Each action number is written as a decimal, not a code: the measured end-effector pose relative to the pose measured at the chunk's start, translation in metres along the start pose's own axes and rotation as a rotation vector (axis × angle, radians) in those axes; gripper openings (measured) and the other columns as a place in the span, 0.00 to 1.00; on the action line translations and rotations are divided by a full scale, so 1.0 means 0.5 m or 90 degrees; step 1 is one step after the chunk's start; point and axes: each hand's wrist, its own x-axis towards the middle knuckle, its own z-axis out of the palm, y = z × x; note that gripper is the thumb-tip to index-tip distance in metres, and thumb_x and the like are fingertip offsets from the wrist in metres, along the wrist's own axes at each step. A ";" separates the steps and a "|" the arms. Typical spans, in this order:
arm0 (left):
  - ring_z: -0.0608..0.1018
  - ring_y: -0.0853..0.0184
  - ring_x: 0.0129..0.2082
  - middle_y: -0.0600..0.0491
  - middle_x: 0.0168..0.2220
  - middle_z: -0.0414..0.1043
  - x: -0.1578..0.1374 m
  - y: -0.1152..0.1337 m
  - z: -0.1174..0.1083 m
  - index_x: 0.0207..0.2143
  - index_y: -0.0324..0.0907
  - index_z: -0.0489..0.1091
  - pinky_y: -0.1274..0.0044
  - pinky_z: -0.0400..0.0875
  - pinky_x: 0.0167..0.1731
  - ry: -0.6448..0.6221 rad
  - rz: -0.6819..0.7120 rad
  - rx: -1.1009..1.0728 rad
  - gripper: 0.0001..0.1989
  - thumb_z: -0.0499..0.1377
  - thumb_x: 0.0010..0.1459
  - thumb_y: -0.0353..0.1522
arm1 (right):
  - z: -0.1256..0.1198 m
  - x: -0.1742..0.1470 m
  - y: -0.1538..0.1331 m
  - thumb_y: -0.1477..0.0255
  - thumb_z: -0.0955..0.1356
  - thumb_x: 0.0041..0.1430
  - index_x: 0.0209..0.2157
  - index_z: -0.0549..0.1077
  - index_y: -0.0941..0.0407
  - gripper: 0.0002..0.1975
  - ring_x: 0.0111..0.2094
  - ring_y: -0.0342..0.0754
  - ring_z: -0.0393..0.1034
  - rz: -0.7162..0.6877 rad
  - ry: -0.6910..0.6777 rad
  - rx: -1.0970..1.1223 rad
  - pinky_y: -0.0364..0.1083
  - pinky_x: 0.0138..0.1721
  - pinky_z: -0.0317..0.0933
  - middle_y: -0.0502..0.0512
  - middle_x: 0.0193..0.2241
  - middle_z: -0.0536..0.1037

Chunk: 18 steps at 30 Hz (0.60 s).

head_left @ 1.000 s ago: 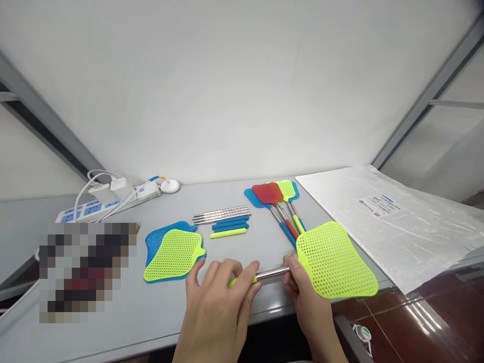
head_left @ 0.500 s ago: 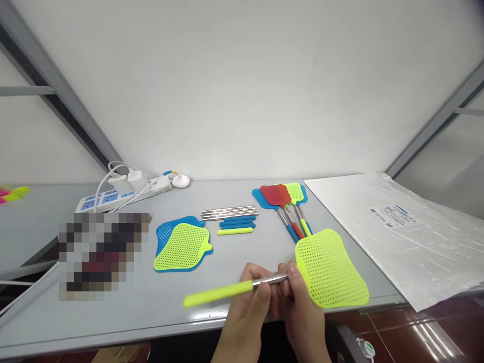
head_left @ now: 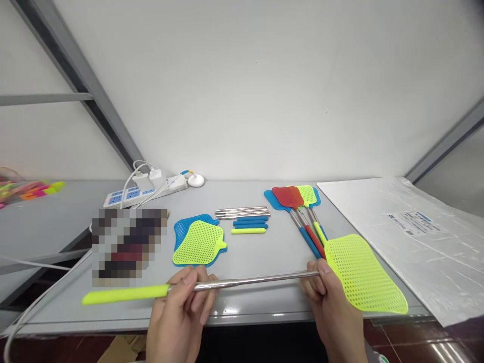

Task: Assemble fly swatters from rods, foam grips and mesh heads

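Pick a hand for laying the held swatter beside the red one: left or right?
Right, likely: the right hand pinches the held swatter beside its head, nearer the red swatter; the left hand holds it beside the grip, farther off.

The right grip partly hides the swatter; pixelation masks an item.

Gray table, swatter heads, metal rods, handles
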 end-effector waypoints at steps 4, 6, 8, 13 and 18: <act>0.53 0.74 0.15 0.61 0.16 0.50 -0.015 -0.016 0.017 0.18 0.43 0.54 0.77 0.59 0.21 0.030 -0.038 -0.083 0.22 0.58 0.61 0.38 | 0.012 -0.011 0.002 0.66 0.73 0.56 0.20 0.53 0.54 0.24 0.20 0.39 0.38 0.005 -0.006 0.027 0.43 0.19 0.36 0.42 0.19 0.51; 0.53 0.73 0.17 0.60 0.17 0.50 -0.023 -0.037 0.028 0.18 0.43 0.53 0.78 0.55 0.20 -0.008 -0.071 -0.077 0.23 0.57 0.62 0.41 | 0.012 -0.014 0.010 0.64 0.71 0.58 0.20 0.55 0.54 0.23 0.20 0.39 0.40 -0.004 -0.014 0.014 0.43 0.19 0.37 0.42 0.19 0.50; 0.54 0.72 0.19 0.59 0.18 0.52 -0.028 -0.058 0.037 0.18 0.43 0.53 0.78 0.51 0.20 -0.077 -0.084 -0.021 0.23 0.56 0.63 0.42 | 0.011 -0.020 0.021 0.63 0.71 0.59 0.21 0.57 0.54 0.22 0.20 0.40 0.43 -0.013 -0.064 -0.067 0.43 0.20 0.40 0.43 0.19 0.51; 0.57 0.70 0.20 0.58 0.18 0.54 -0.037 -0.086 0.053 0.19 0.44 0.55 0.76 0.53 0.23 -0.210 -0.112 0.077 0.22 0.52 0.65 0.43 | 0.026 -0.041 0.048 0.58 0.63 0.67 0.19 0.57 0.54 0.24 0.22 0.42 0.48 -0.019 -0.236 -0.241 0.44 0.23 0.46 0.45 0.19 0.55; 0.58 0.69 0.21 0.57 0.18 0.56 -0.039 -0.080 0.063 0.19 0.44 0.55 0.75 0.54 0.25 -0.228 -0.099 0.112 0.22 0.50 0.64 0.42 | 0.059 -0.050 0.055 0.57 0.64 0.66 0.20 0.58 0.54 0.23 0.21 0.41 0.48 -0.002 -0.268 -0.252 0.43 0.24 0.48 0.44 0.18 0.56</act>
